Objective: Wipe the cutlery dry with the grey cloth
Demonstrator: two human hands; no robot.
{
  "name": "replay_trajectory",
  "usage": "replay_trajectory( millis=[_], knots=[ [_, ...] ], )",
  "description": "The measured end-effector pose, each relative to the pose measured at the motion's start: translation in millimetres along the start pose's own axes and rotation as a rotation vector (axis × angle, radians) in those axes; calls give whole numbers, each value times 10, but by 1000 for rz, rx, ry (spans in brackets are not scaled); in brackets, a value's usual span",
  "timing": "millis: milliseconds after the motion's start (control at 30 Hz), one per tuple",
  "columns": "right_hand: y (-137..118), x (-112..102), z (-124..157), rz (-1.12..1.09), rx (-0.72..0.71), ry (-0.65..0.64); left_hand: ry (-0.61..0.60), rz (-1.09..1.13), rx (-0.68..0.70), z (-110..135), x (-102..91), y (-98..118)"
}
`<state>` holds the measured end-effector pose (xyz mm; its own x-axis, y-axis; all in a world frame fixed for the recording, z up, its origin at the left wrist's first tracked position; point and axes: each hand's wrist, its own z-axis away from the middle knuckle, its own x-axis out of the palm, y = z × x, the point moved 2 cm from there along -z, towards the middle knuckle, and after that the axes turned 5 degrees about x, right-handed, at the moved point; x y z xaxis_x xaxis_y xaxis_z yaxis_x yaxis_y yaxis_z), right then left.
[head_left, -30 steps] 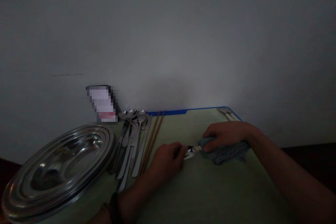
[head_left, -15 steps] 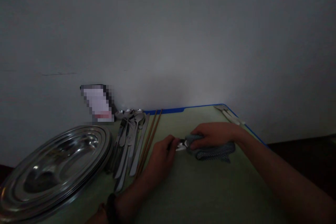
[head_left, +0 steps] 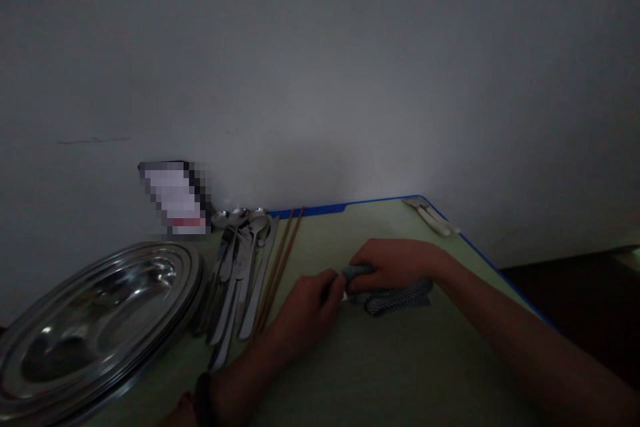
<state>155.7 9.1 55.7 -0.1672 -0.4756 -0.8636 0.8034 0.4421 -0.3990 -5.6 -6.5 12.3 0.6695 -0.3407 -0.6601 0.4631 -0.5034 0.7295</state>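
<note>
My left hand (head_left: 315, 297) is closed in a pinch at the middle of the table, its fingertips against my right hand's. It grips a small shiny metal utensil, almost wholly hidden; only a pale glint shows below the fingertips, so its kind is unclear. My right hand (head_left: 393, 263) is closed around a grey-blue patterned cloth (head_left: 400, 298), bunched at the fingertips, with its loose end trailing on the table beneath the palm. The cloth's bunched part meets the left fingertips and covers the utensil's other end.
Stacked oval metal plates (head_left: 105, 320) stand at the left. Beside them lie several knives, forks and spoons (head_left: 240, 267) and two wooden chopsticks (head_left: 284, 257). A phone with a blurred screen (head_left: 175, 200) leans on the wall (head_left: 320, 67). White-handled cutlery (head_left: 433, 219) lies at the table's (head_left: 380, 367) far right corner.
My hands have come together, so the metal that showed between them is now mostly covered. The cloth has shifted slightly left, and the view has turned a little right.
</note>
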Motion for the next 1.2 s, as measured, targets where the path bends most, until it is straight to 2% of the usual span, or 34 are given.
replay_trajectory(
  millis=[100, 267, 433, 600, 733, 833, 933, 1067, 1200],
  knots=[
    [-4, 48, -20, -1, -12, 12, -52, 21, 21, 0, -5, -8],
    [23, 35, -28, -45, -34, -12, 0, 40, -23, -30, -30, -28],
    [131, -114, 103, -157, -1, -128, 54, 52, -52, -59, -46, -5],
    [305, -292, 323, -274, 53, -132, 75, 72, -83, -70, -53, -8],
    [406, -353, 425, -315, 78, -92, 41, 137, -96, -66, -41, -38],
    [354, -307, 385, -316, 60, -130, 64, 104, -89, -63, -54, -44],
    [269, -249, 297, -321, 23, -161, 142, 53, -74, -64, -93, -27],
    [379, -251, 284, -444, 40, -56, 271, 61, -91, -57, -151, 9],
    [616, -153, 358, -670, 160, 110, 364, 110, -153, -56, -190, -2]
  ],
)
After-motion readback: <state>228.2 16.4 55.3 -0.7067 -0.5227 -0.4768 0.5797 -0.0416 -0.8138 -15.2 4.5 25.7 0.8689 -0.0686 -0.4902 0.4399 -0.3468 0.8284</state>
